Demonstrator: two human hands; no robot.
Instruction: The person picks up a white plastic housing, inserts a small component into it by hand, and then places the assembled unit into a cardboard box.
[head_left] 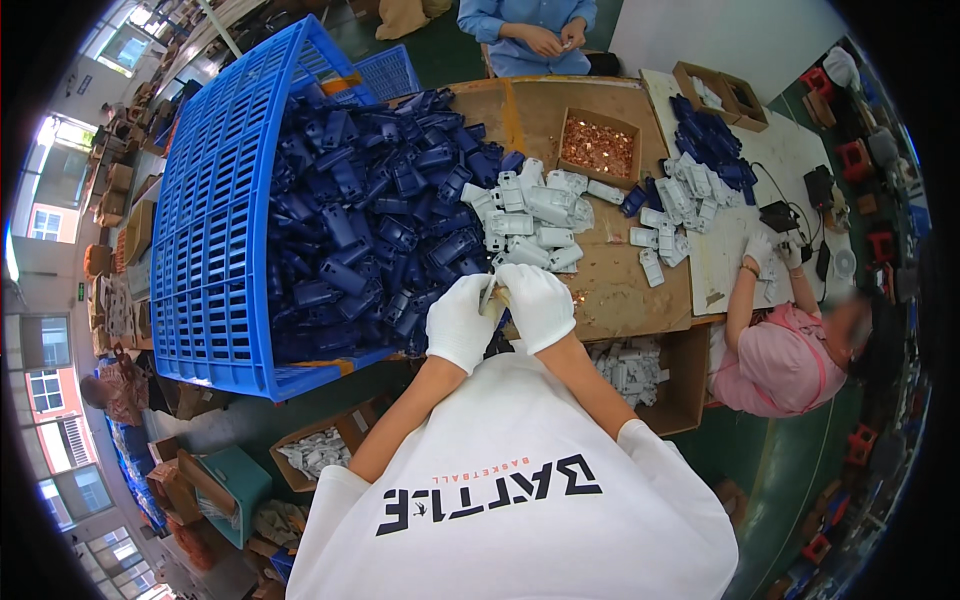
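both gloved hands point(500, 315) pinch small pale part point(490, 293); blue crate point(215, 240) left.

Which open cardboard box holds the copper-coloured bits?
The small square cardboard box at the table's far side, beyond the pile of white plastic housings; the other open boxes hold white or blue parts.

Gloved hands meeting over a small pale part at a crowded workbench.

Left hand point(460, 322) and right hand point(538, 303), both white-gloved, pinching the small pale part point(491, 291) between them; just beyond, grey housings point(530, 225), dark blue pieces point(370, 220) spilling from a tipped blue crate point(215, 260).
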